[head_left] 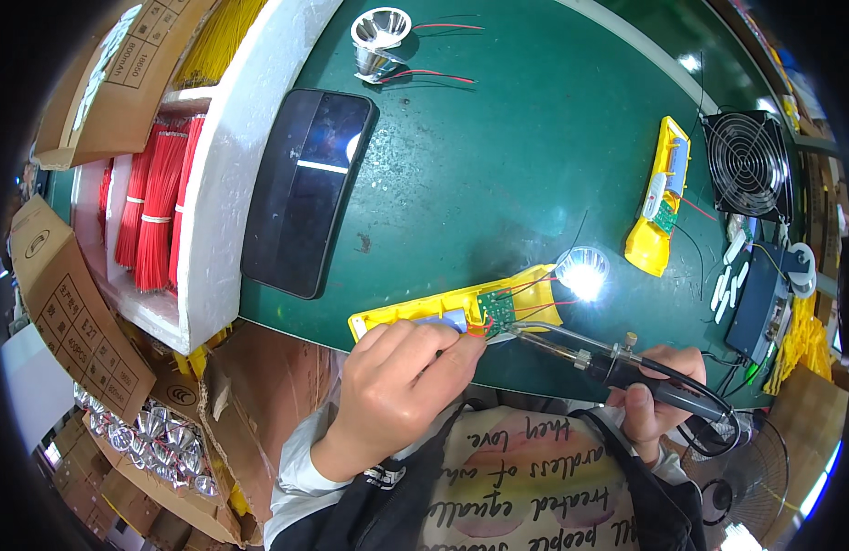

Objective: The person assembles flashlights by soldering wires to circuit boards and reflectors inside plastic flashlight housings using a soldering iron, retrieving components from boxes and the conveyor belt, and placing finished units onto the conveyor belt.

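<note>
The yellow housing (424, 305) lies on the near edge of the tabletop (498, 165), directly before the person, its open side up, apparently so that the green circuit board (494, 305) and blue battery (454, 320) can be reached. The left hand (404, 375) is curled at the near side, fingertips by the board's wires, probably to steady the work; whether they pinch a wire or merely press cannot be told. The right hand (654, 390) is wrapped around the handle of a soldering iron (626, 375), held low and slanted, seemingly to bring the tip to the board while keeping fingers off the hot metal. The lit reflector (584, 274) sits just beyond the wide end, perhaps so its thin wires reach the board. The housing's long axis runs nearly crosswise, tilted slightly: its narrow end points left, its flared end right and a little away from the person.
</note>
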The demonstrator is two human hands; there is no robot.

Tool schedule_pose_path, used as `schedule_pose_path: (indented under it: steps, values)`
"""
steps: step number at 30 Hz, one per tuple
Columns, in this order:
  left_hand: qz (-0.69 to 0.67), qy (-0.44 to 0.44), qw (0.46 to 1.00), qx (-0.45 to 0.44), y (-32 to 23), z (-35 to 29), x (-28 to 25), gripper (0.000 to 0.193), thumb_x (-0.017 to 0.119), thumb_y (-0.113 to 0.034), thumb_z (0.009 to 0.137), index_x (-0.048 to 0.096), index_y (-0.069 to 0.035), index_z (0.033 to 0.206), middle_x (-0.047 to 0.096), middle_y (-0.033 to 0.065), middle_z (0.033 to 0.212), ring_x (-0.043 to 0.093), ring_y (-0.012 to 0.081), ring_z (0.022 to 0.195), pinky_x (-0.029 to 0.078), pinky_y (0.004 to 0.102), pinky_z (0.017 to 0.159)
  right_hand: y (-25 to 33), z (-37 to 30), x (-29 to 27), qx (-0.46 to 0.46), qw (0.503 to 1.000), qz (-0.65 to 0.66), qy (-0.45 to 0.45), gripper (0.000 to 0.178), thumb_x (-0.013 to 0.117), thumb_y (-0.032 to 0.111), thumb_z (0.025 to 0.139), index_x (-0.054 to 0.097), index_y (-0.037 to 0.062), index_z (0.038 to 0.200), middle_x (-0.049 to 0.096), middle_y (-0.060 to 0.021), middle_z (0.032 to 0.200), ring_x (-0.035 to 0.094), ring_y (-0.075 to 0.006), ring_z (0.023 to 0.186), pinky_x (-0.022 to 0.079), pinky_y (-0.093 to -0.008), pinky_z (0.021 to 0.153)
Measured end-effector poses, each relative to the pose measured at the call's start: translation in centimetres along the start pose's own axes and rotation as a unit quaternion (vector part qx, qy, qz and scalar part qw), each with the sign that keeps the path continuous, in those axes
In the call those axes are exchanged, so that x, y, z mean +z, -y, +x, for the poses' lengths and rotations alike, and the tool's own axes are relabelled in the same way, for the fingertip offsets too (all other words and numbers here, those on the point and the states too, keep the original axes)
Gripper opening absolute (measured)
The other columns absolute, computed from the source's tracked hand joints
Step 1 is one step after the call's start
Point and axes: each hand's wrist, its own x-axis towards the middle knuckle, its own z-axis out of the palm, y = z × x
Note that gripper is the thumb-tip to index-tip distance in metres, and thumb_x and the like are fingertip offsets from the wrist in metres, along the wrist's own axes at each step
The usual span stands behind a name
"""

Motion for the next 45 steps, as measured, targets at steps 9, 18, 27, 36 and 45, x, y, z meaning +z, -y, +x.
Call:
schedule_pose_path:
  steps: [9,18,27,36,45]
  values:
    - [-0.012,0.006,1.000,-0.012,0.0,0.2,-0.2,0.021,0.071,-0.003,0.056,0.062,-0.007,0.074,0.052,0.0008,0.065,0.050,0.0152,0.055,0.038,0.0269,0.047,-0.1,0.4,-0.2,-0.081,0.996,0.047,-0.005,0.026,0.061,0.010,0.075,0.039,-0.0016,0.084,0.052,-0.0110,0.057,0.050,-0.0122,0.041,0.042,-0.0215,0.040]
    - [-0.015,0.002,1.000,0.016,0.6,0.0,0.2,0.017,0.069,-0.006,0.059,0.060,-0.006,0.074,0.052,0.0030,0.067,0.052,0.0162,0.056,0.040,0.0273,0.047,0.0,-0.7,-0.7,-0.031,0.998,0.046,-0.034,0.025,0.060,0.010,0.074,0.040,0.0000,0.085,0.051,-0.0093,0.057,0.050,-0.0103,0.044,0.040,-0.0194,0.041]
    - [0.000,-0.027,0.999,0.029,0.7,-0.1,0.9,0.018,0.069,-0.005,0.057,0.057,-0.006,0.072,0.052,0.0036,0.066,0.053,0.0176,0.055,0.041,0.0279,0.048,-0.4,-1.4,-1.1,-0.033,0.997,0.037,-0.061,0.025,0.060,0.011,0.075,0.040,0.0010,0.084,0.052,-0.0089,0.057,0.049,-0.0105,0.044,0.041,-0.0201,0.043]
    - [0.007,-0.044,0.998,0.033,0.5,-0.4,1.2,0.019,0.069,-0.005,0.057,0.057,-0.006,0.071,0.052,0.0034,0.065,0.053,0.0171,0.055,0.040,0.0282,0.049,-0.5,-1.6,-1.1,-0.043,0.997,0.031,-0.057,0.026,0.060,0.013,0.075,0.040,0.0007,0.085,0.052,-0.0090,0.057,0.049,-0.0101,0.044,0.041,-0.0193,0.044]
    - [0.003,-0.050,0.998,0.047,0.3,-0.5,-0.8,0.035,0.071,-0.007,0.054,0.061,-0.008,0.088,0.054,0.0026,0.077,0.052,0.0193,0.067,0.041,0.0300,0.058,-0.6,-2.1,-2.3,-0.025,0.992,0.037,-0.119,0.024,0.060,0.013,0.074,0.040,0.0008,0.081,0.051,-0.0088,0.056,0.047,-0.0090,0.042,0.038,-0.0176,0.042]
